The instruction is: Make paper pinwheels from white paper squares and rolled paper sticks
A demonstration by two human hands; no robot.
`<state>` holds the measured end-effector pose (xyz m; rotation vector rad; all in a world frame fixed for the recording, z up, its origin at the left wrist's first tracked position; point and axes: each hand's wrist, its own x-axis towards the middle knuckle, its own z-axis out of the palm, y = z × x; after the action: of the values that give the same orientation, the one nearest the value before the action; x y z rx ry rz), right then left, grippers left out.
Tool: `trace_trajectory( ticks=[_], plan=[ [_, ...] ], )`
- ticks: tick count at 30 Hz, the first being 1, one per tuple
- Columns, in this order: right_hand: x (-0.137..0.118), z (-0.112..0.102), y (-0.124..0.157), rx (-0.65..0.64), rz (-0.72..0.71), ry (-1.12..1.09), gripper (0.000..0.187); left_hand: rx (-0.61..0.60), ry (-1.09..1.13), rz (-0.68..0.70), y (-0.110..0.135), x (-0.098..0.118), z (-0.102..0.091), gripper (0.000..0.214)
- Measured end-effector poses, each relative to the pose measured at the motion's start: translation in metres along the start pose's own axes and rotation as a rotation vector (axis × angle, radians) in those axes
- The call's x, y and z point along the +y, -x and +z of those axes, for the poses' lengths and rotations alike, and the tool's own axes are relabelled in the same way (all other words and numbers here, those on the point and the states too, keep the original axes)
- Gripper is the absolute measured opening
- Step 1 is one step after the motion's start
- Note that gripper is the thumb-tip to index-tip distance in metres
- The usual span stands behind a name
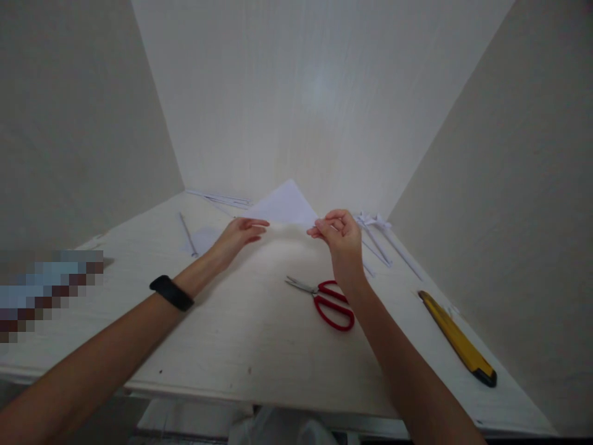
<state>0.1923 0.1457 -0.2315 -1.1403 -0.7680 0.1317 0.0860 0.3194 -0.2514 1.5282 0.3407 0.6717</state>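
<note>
Paper (285, 204) is lying at twelve o'clock from the middle of the white table (259, 352), one corner pointing toward the back wall (259, 93). The right hand (343, 236) is apparently pinching the sheet's right side between thumb and fingertips, probably steadying it. The left hand (243, 232), a smooth black band (171, 293) encircling its wrist, is extending its fingers at the left side; whether they are gripping or merely touching cannot be told. Working from opposite sides, the hands are presumably keeping the thin, flexible sheet level. Scissors (315, 289) are lying at three o'clock, metal blades pointing toward ten, their rounded red handles sitting conveniently near the right hand. A long, yellow, dark-ended cutter (456, 339) is resting between three and four o'clock, perhaps leaving the paper room. Slim white strips (227, 200) are lying at eleven o'clock, a narrow tube (186, 232) at ten, and straight white sticks (402, 249) with crumpled ends at one.
</note>
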Motion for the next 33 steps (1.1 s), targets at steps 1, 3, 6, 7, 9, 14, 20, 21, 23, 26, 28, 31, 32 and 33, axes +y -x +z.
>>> trace_trajectory(
  ticks=[1, 3, 6, 7, 9, 14, 20, 21, 23, 26, 28, 31, 32, 33],
  plan=[
    [0.0, 0.003, 0.003, -0.028, 0.001, -0.013, 0.025, -0.113, -0.023, -0.045, 0.005, -0.001, 0.005, 0.028],
    [0.001, 0.008, 0.011, -0.074, 0.006, -0.031, 0.025, -0.273, -0.011, -0.037, 0.016, 0.0, 0.018, 0.028],
    [0.001, 0.011, 0.025, -0.099, 0.026, 0.003, 0.023, -0.298, -0.103, 0.058, 0.029, 0.007, 0.036, 0.029],
    [0.001, 0.01, 0.029, -0.109, 0.032, 0.036, 0.022, -0.295, -0.164, 0.076, 0.032, 0.009, 0.039, 0.034],
    [0.0, 0.005, 0.037, -0.153, 0.038, 0.122, 0.02, -0.324, -0.245, 0.113, 0.034, 0.012, 0.043, 0.038],
    [0.003, -0.005, 0.048, -0.283, 0.115, 0.209, 0.015, -0.505, -0.255, 0.118, 0.04, 0.012, 0.039, 0.032],
    [0.005, -0.007, 0.048, -0.435, 0.26, 0.141, 0.015, -0.601, -0.295, 0.029, 0.049, 0.007, 0.031, 0.039],
    [0.003, -0.01, 0.045, -0.486, 0.266, 0.192, 0.013, -0.568, -0.319, 0.012, 0.05, 0.006, 0.029, 0.039],
    [-0.002, -0.021, 0.039, -0.579, 0.197, 0.407, 0.01, -0.504, -0.36, -0.008, 0.052, 0.004, 0.026, 0.036],
    [-0.008, -0.046, 0.03, -0.653, 0.059, 0.841, 0.004, -0.452, -0.392, 0.022, 0.054, 0.003, 0.022, 0.035],
    [-0.012, -0.063, 0.029, -0.743, 0.067, 1.034, 0.007, -0.428, -0.423, 0.047, 0.055, 0.003, 0.021, 0.036],
    [-0.016, -0.075, 0.034, -0.866, 0.09, 1.156, 0.016, -0.431, -0.425, 0.039, 0.057, 0.002, 0.02, 0.033],
    [-0.018, -0.075, 0.037, -0.874, 0.098, 1.177, 0.019, -0.439, -0.406, 0.03, 0.057, 0.0, 0.019, 0.032],
    [-0.018, -0.074, 0.04, -0.874, 0.106, 1.199, 0.021, -0.448, -0.378, 0.018, 0.057, -0.001, 0.019, 0.03]
  ],
)
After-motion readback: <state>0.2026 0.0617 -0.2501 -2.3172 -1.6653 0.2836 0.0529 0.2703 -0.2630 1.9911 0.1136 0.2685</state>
